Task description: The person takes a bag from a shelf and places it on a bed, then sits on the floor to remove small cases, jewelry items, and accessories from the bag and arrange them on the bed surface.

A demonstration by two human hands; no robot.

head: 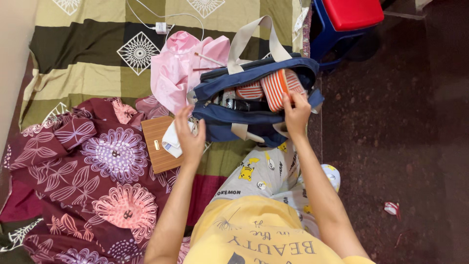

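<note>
The right hand [296,113] has its fingers pinched on the edge of an orange-and-white striped slipper [278,88], which stands on edge in the open mouth of a navy blue duffel bag [254,105]. A second striped slipper [250,91] lies just beside it, deeper in the bag. The left hand [189,138] is loosely curled, palm toward the bag, touching or nearly touching the bag's near left corner; whether it grips the fabric cannot be told.

The slipper looks light and fairly flexible, likely a foam or rubber sole that bends under a pinch but springs back. Its ribbed striped face should give good friction, so slipping seems unlikely. The rim of the sole, where the fingers already sit, is probably the best hold, since the flat face is too broad for a one-handed pinch. The bag is soft cloth and would sag or fold if not steadied at its lip; its beige webbing handles [254,36] look like the firm places to hold it.

Around the bag, a pink garment [178,66] is bunched against its left end. A brown wooden-looking box [159,144] with a white cloth [172,139] on it lies near the left hand. All rest on a bed covered by a checked olive sheet [83,73] and a maroon flowered blanket [97,181]. A white charger [161,27] with its cable lies further off.
</note>
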